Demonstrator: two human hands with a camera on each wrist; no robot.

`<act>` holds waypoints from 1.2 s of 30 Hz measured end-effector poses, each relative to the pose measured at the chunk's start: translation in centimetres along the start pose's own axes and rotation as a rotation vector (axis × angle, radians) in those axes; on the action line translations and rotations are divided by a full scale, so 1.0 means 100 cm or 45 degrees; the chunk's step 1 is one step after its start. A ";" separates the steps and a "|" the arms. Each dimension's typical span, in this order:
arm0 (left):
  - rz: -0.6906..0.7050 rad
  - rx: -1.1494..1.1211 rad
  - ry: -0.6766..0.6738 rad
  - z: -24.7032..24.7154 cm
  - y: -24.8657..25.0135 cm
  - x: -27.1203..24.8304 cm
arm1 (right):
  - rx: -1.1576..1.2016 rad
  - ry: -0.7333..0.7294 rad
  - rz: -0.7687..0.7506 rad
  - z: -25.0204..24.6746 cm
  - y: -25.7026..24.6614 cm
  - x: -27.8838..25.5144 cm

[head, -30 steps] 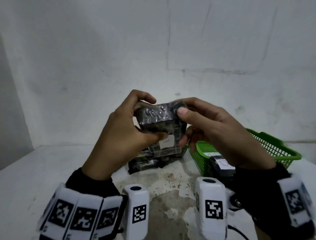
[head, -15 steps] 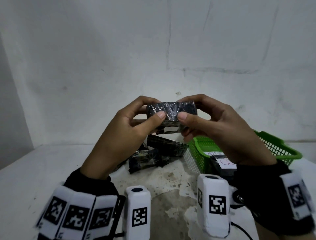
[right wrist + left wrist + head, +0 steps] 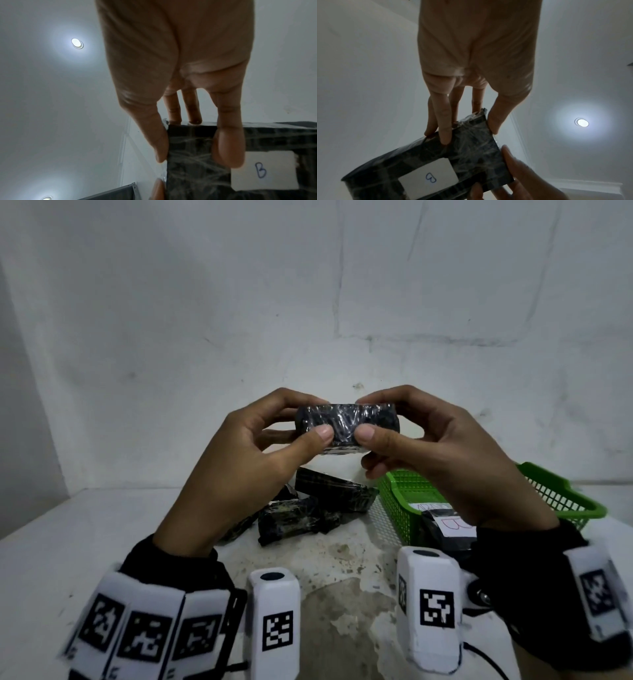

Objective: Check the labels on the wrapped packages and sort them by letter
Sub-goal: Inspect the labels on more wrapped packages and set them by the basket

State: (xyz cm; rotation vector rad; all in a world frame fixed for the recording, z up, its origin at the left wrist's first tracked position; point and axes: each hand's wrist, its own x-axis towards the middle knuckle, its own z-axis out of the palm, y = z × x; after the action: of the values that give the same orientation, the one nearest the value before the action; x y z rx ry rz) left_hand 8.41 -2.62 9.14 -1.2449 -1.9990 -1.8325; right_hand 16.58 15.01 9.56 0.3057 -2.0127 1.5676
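Both hands hold one black plastic-wrapped package [image 3: 346, 424] up in front of the wall, above the table. My left hand [image 3: 274, 440] pinches its left end, thumb in front and fingers behind. My right hand [image 3: 411, 436] pinches its right end the same way. The underside of the package [image 3: 447, 162] carries a white label [image 3: 429, 177] with a blue letter B, also readable on the label [image 3: 264, 173] in the right wrist view. Below lie other wrapped packages [image 3: 308, 511] in a loose pile on the table.
A green mesh basket [image 3: 561, 498] stands at the right, holding a black package with a white label [image 3: 455, 525] marked in red. The white table [image 3: 68, 542] has a stained, worn patch near me. A white wall rises close behind.
The package has been tipped from its broad face toward me to lying flat with its narrow edge toward me. It has risen slightly, and both thumbs now meet on its front edge.
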 end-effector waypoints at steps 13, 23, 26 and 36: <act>-0.003 -0.063 0.045 0.008 0.002 -0.002 | -0.083 0.010 -0.048 0.000 0.001 0.000; -0.265 -0.156 -0.034 0.010 0.003 0.000 | -0.045 0.014 -0.074 0.005 0.002 0.002; -0.306 -0.213 0.011 0.008 0.003 0.001 | -0.068 -0.029 -0.107 0.007 0.003 0.002; -0.272 -0.265 0.166 0.006 0.001 0.002 | -0.061 -0.009 0.005 0.009 -0.001 0.000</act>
State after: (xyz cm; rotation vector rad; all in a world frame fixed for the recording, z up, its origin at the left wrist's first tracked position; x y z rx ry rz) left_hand 8.55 -1.97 9.18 -0.9597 -1.9778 -2.2086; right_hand 16.38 14.16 9.51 0.2887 -2.0542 1.5202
